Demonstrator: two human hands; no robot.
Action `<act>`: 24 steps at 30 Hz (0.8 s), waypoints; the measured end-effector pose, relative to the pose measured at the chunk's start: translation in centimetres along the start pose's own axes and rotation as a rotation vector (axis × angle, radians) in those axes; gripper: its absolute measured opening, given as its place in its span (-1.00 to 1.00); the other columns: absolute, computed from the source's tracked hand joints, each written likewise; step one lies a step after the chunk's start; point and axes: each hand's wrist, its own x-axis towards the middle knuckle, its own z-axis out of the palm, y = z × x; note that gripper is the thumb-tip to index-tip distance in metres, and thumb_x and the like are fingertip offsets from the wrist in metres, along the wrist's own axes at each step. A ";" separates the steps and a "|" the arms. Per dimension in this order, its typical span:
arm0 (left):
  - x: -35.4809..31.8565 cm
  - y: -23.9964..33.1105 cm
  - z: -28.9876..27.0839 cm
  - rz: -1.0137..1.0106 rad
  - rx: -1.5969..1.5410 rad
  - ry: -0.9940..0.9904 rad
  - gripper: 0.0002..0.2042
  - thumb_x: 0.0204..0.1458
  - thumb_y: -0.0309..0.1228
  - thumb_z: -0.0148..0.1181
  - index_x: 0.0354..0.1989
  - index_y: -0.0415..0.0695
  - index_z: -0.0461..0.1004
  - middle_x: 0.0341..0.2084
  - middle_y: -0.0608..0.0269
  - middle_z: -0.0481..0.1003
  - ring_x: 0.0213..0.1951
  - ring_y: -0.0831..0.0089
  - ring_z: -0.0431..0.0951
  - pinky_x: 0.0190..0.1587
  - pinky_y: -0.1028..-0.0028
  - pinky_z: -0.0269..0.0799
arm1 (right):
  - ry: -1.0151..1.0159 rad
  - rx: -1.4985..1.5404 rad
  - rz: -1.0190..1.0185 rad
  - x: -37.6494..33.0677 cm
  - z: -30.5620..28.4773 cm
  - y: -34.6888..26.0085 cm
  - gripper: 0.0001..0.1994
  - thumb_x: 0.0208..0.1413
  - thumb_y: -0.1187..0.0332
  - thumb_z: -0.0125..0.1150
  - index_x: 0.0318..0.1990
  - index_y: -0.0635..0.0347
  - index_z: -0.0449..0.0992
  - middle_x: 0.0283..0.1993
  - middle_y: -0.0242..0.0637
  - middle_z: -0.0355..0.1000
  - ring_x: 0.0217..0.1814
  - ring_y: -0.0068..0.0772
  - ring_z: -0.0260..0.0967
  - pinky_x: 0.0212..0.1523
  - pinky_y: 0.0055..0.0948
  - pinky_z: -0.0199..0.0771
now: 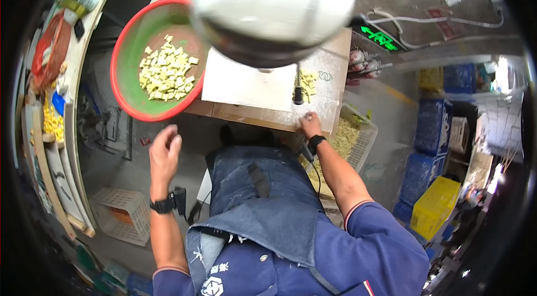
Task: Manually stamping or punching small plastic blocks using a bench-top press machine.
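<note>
My left hand [166, 153] is in the air just below the red-rimmed basket [116, 81], its fingers loosely bent and nothing visible in them. Inside that round green basket lies a heap of small pale-yellow blocks [168, 75]. At the near edge of the cardboard-covered table [251, 115], my right hand [309, 125] has its fingers curled in; what they hold, if anything, is too small to make out. A black-handled rod [298, 95] points down just beyond it, beside more yellow pieces [307, 84]. The white board [246, 86] covers the table's middle.
A large white rounded machine head or lamp [274, 5] hides the far tabletop. Below the table's right side stands a pale crate [366, 139] of yellow pieces. Blue crates [433, 122] and a yellow crate [435, 206] stack at right; a cluttered shelf [84, 61] runs along the left.
</note>
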 end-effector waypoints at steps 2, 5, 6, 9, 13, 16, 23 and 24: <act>-4.4 -0.6 0.6 -0.100 0.036 -0.067 -0.73 0.09 -0.50 0.22 -0.03 -0.31 0.52 -0.28 0.11 0.58 -0.29 0.43 0.55 -0.16 0.43 0.48 | 0.161 -0.139 -0.131 1.4 0.0 -1.8 -0.49 0.01 0.23 0.29 0.08 0.27 0.35 -0.13 0.16 0.50 -0.10 0.14 0.50 -0.02 -0.09 0.46; -9.3 -0.1 1.8 -0.219 0.121 -0.150 -0.74 0.08 -0.49 0.21 -0.06 -0.30 0.53 -0.26 0.05 0.59 -0.27 0.39 0.58 -0.15 0.42 0.50 | 0.166 -0.058 -0.113 4.4 -1.3 -4.7 -0.45 0.02 0.24 0.29 0.15 0.27 0.33 -0.04 0.20 0.48 0.04 0.21 0.43 0.06 -0.08 0.42; -10.8 -0.1 2.0 -0.253 0.140 -0.170 -0.74 0.09 -0.48 0.20 -0.06 -0.30 0.53 -0.28 0.04 0.59 -0.30 0.39 0.58 -0.17 0.42 0.50 | 0.141 -0.062 -0.111 4.8 -1.7 -6.1 -0.45 0.02 0.25 0.28 0.16 0.27 0.33 -0.02 0.21 0.47 0.06 0.22 0.42 0.07 -0.08 0.41; -13.9 0.7 2.8 -0.431 0.168 -0.241 -0.74 0.12 -0.50 0.19 -0.03 -0.31 0.52 -0.27 0.17 0.59 -0.23 0.49 0.55 -0.11 0.49 0.47 | 0.128 -0.174 -0.218 6.4 -1.8 -7.2 -0.54 0.05 0.26 0.26 0.10 0.18 0.37 -0.04 0.14 0.42 0.01 0.20 0.41 0.03 -0.05 0.43; -15.7 1.2 4.7 -0.470 0.140 -0.213 -0.74 0.12 -0.46 0.18 -0.05 -0.31 0.53 -0.30 0.06 0.60 -0.31 0.40 0.58 -0.19 0.43 0.50 | 0.059 -0.329 -0.208 5.8 -2.6 -9.4 -0.65 0.08 0.27 0.21 0.02 0.12 0.40 -0.04 0.08 0.35 -0.02 0.19 0.42 -0.02 -0.01 0.44; -15.1 2.8 6.1 -0.497 0.136 -0.233 -0.73 0.13 -0.46 0.17 -0.03 -0.32 0.52 -0.26 0.04 0.59 -0.29 0.39 0.59 -0.17 0.42 0.50 | 0.025 -0.356 -0.249 5.5 -3.1 -9.5 -0.65 0.09 0.26 0.19 0.02 0.12 0.40 -0.04 0.09 0.35 -0.04 0.19 0.43 -0.03 -0.01 0.45; -11.1 6.5 8.7 -0.355 0.134 -0.283 -0.74 0.12 -0.47 0.18 -0.05 -0.32 0.52 -0.29 0.03 0.58 -0.29 0.38 0.59 -0.17 0.43 0.50 | 0.038 -0.132 -0.374 7.6 -3.6 -7.3 -0.68 0.05 0.27 0.24 -0.04 0.17 0.47 -0.24 0.01 0.46 -0.17 0.10 0.46 -0.11 -0.10 0.47; -10.7 6.9 9.1 -0.328 0.123 -0.284 -0.75 0.12 -0.47 0.18 -0.06 -0.31 0.52 -0.29 0.05 0.58 -0.29 0.39 0.59 -0.17 0.44 0.50 | 0.040 -0.131 -0.370 7.9 -3.7 -6.9 -0.68 0.05 0.27 0.24 -0.04 0.17 0.47 -0.24 0.01 0.46 -0.17 0.10 0.46 -0.11 -0.10 0.47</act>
